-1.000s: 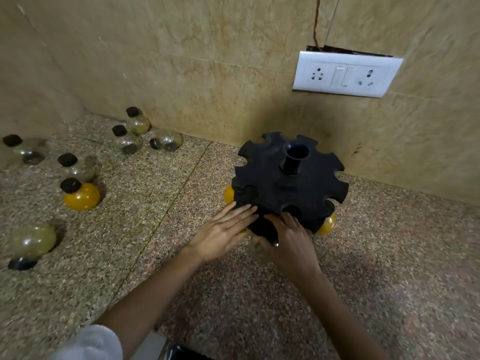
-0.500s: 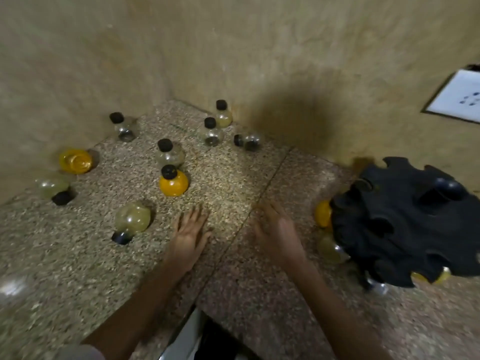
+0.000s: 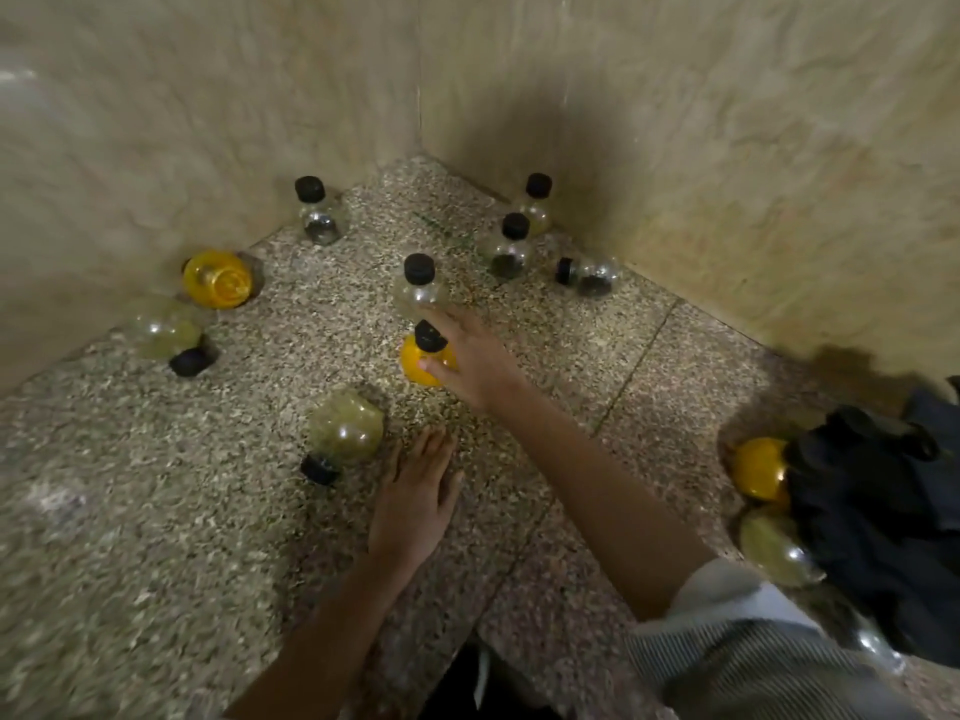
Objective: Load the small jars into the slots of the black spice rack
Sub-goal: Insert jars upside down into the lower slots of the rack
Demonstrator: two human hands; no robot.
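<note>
A small yellow jar [image 3: 418,368] with a black cap stands upright mid-counter. My right hand [image 3: 472,363] wraps it from the right, thumb on its front and fingers behind the cap. My left hand [image 3: 415,504] lies flat on the counter, fingers straight, just right of a greenish jar [image 3: 345,426] lying on its side. The black spice rack [image 3: 883,517] sits at the right edge, partly cut off, with a yellow jar [image 3: 758,467] and a greenish jar [image 3: 774,548] under its rim.
Several more jars are scattered toward the corner: a clear one [image 3: 421,291] right behind my right hand, upright ones [image 3: 319,215] [image 3: 511,249] near the walls, a yellow one [image 3: 218,278] and a greenish one [image 3: 161,330] lying at left. Tiled walls close two sides.
My view swung left, away from the rack. Both hands left the rack; the right one reached forward onto the yellow jar, and the left one settled on the counter.
</note>
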